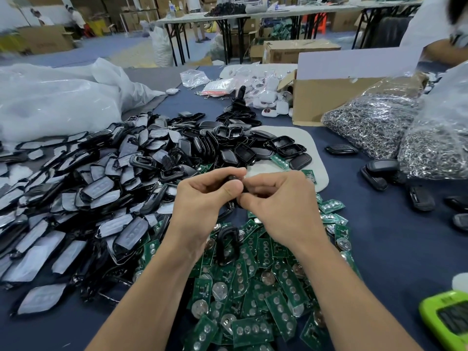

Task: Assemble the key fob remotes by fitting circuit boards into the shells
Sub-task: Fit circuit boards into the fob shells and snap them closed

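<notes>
Both grips are on the same little black shell (234,179). The left grip (202,198) has its fingers and thumb curled round it from one side, and the right grip (276,206) pinches it from the other. The thumbs touch, and the shell is held up above the tabletop (379,249). Honestly only a sliver of black shows between the thumbs, so I can't tell which way its long axis runs or whether a board sits inside. Right under the grips and back toward the person is a loose heap of green circuit boards (255,290) with round silver discs. One empty shell frame (227,245) lies on top of them, its long axis pointing roughly away from the person. Left of the grips and beyond them is a big pile of black shells (114,178), many with pale film on them. Just past the grips on the right, a white tray (316,150) carries a few hollow shells and a couple of boards. Further right are clear bags (374,122) stuffed with metal rings. Beyond those is a cardboard box (326,97) whose inside is hidden. Far left are white plastic sacks (58,97), and I can't make out what's in them. Near right, a lime green gadget (445,323) is cut off at the edge.
</notes>
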Motion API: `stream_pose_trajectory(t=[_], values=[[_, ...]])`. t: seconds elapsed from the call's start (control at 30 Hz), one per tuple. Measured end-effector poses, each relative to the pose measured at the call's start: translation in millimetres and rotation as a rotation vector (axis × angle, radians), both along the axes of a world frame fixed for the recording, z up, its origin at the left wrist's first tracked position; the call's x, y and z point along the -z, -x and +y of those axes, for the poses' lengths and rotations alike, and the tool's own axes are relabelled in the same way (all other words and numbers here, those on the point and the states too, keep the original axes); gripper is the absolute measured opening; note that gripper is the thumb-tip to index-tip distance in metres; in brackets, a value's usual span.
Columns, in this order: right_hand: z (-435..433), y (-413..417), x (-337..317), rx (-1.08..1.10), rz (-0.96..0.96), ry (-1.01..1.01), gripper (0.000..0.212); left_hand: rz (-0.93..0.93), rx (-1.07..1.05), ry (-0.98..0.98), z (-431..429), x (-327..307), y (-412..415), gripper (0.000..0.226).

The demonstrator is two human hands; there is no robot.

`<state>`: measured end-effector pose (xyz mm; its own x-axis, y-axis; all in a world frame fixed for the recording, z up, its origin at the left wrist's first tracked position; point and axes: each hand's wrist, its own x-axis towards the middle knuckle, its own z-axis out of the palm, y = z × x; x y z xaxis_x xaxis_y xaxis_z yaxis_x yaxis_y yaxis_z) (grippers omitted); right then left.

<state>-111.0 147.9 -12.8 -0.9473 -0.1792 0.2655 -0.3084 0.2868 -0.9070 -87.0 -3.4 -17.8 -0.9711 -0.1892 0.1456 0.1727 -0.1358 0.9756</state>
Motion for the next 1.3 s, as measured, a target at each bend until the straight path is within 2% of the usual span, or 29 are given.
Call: stream_pose_trajectory(t=[0.27,0.4,0.5,0.63,0.73,0.93,1.1,1.3], values=[[-0.7,1.4,0.8,0.007,-0.022,0.034,0.028,0.042,-0.054,-0.075,4.3,1.0,-1.5,0.015],[-0.2,1.5,-0.5,0.001,-0.065,0.056,0.049,-0.004,-0.065,-0.033,4.4,2.2,-1.7,0.014],[0.3,4.4,1.0,-0.014,-0.075,0.097,0.048,-0.037,-0.039,-0.056,3.2,0.8,-0.1,0.019],[3.8,7.7,1.1,-0.055,-0.091,0.186,0.028,-0.067,0.036,-0.27,0.6,-2.9,2.8,0.017],[5.9,9.0,0.2,-0.059,-0.035,0.164,0.03,-0.089,0.108,-0.454,-1.7,-4.2,4.2,0.021],[3.7,3.6,-2.5,-0.027,0.122,0.099,0.037,-0.093,0.135,-0.532,-2.9,-6.6,4.9,0.022],[0.7,-3.8,-4.3,0.046,0.173,0.072,0.033,-0.083,0.133,-0.549,-2.6,-7.8,4.3,0.024],[-3.6,-10.2,-7.4,0.108,0.279,0.081,0.03,-0.12,0.201,-0.798,-2.2,-10.4,1.1,0.019]])
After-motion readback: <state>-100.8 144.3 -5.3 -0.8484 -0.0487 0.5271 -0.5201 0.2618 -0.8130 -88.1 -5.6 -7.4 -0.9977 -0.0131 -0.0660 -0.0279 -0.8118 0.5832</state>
